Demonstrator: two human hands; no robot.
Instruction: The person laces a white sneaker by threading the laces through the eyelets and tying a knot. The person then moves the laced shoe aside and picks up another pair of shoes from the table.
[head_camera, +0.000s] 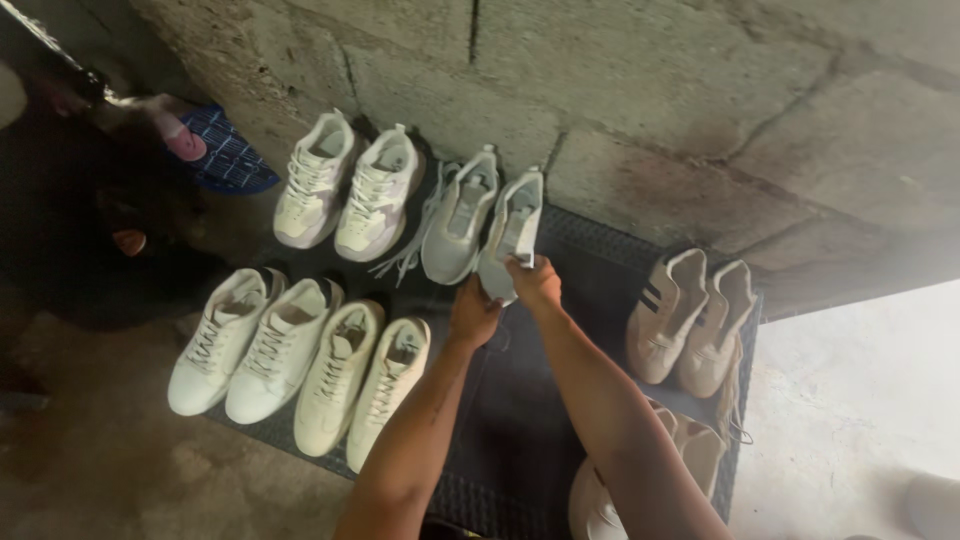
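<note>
A block wall rose behind a black floor mat lined with pale sneakers, 2 pairs at front left and a striped pair at right. Over the mat's back row, the right hand and left hand held a grey sneaker, fingers closed around its heel, just beside its mate.

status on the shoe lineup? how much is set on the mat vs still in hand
Set down: four white sneakers in the front row, a pair by the wall and a grey shoe beside it, plus a striped pair to the right, all on the black mat. In hand: left hand and right hand hold the grey shoe's mate at its heel. Left: that shoe, and light shoes partly behind the right arm.
</note>
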